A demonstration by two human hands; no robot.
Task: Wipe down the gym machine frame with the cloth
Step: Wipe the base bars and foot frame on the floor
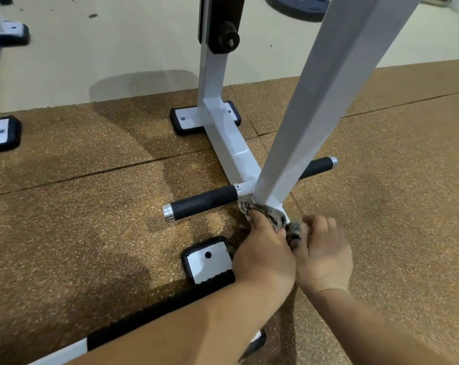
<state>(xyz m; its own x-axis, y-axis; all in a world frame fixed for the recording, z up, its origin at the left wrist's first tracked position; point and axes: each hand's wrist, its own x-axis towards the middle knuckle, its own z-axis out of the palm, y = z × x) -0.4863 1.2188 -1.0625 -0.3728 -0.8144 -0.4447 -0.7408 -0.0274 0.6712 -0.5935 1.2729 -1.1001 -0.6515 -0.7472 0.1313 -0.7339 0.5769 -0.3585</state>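
- Brown speckled rubber mat (91,206) covers the near floor in seamed tiles; beyond its far edge lies a pale smooth floor (118,48).
- The white gym machine frame (315,114) stands on the mat on black-edged foot plates (210,262), with a black foam-covered peg (204,201) sticking out low down on each side.
- A dark weight plate (297,7) lies on the pale floor at the far edge.
- The patterned cloth (294,234) sits bunched at the foot of the slanted post — between the two hands.
- Left hand (265,254): fingers (260,219) curl over the cloth and press it against the frame's base.
- Right hand (325,256): fingers (320,225) are curled, just beside the bunch — whether they grip it I cannot tell.
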